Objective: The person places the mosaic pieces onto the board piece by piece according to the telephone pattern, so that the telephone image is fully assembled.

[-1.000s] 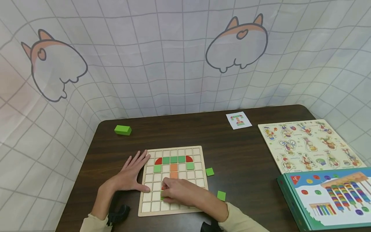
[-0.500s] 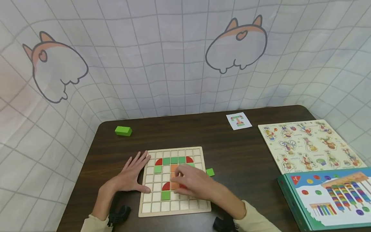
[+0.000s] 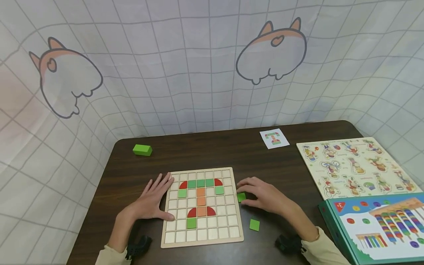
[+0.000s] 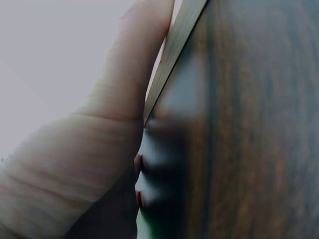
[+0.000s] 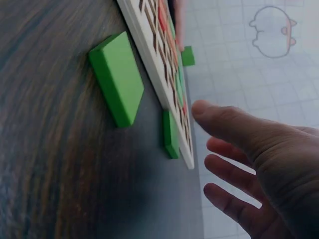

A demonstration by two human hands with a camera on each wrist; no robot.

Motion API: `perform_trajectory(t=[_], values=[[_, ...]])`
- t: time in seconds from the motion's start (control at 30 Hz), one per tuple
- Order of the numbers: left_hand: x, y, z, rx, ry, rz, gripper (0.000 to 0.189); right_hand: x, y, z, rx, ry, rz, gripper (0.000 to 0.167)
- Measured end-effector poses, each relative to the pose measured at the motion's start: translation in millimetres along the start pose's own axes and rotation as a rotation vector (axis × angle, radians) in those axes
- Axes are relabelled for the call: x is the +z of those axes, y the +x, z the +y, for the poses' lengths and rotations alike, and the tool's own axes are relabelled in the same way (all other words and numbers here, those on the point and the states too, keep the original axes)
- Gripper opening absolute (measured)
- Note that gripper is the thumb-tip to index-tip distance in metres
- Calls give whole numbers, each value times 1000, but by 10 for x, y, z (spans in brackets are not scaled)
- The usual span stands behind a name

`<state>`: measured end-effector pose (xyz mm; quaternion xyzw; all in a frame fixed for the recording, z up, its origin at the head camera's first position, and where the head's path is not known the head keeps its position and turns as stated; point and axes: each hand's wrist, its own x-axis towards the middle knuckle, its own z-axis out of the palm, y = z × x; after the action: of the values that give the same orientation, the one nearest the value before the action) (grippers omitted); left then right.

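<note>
A wooden grid board (image 3: 202, 243) lies on the dark table with red quarter-round, green square and orange square tiles forming a shape. My left hand (image 3: 152, 202) rests spread on its left edge, the thumb over the lower left cells; in the left wrist view the thumb (image 4: 114, 99) hides most of the board. Right of the board, my right hand (image 3: 265, 195) hovers with loosely bent fingers around a green square tile (image 3: 241, 197), gripping nothing. Nearer to me lies a second green square tile (image 3: 254, 225), which shows large in the right wrist view.
A green rectangular block (image 3: 142, 150) sits at the back left. Toward the back right lies a small card (image 3: 274, 138) printed with a tile pattern. A picture puzzle board (image 3: 341, 164) and a green toy box (image 3: 381, 228) occupy the right side.
My right hand has moved off the lower part of the board to the green tile at its right, uncovering the orange and red tiles. The left hand stays on the board's edge.
</note>
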<state>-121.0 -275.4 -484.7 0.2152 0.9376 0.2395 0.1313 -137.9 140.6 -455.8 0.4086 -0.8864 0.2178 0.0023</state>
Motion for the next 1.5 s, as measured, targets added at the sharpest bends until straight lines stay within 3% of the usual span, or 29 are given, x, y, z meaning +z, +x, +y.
perform_trajectory(t=[0.2, 0.87, 1.03, 1.2, 1.5], values=[[-5, -3, 30, -12, 1, 5, 125, 26, -13, 68, -15, -3, -5, 14], [13, -10, 28, -29, 14, -4, 125, 79, -14, 150, -33, 2, -20, 9], [-5, -4, 42, -26, 12, -10, 125, -9, -6, 135, -32, 89, 57, 15], [-16, 0, 49, -20, 18, -8, 125, -63, 17, 92, -98, 124, 140, 18], [-14, -5, 44, -20, 14, -10, 124, 4, 84, -113, -140, 165, 133, 17]])
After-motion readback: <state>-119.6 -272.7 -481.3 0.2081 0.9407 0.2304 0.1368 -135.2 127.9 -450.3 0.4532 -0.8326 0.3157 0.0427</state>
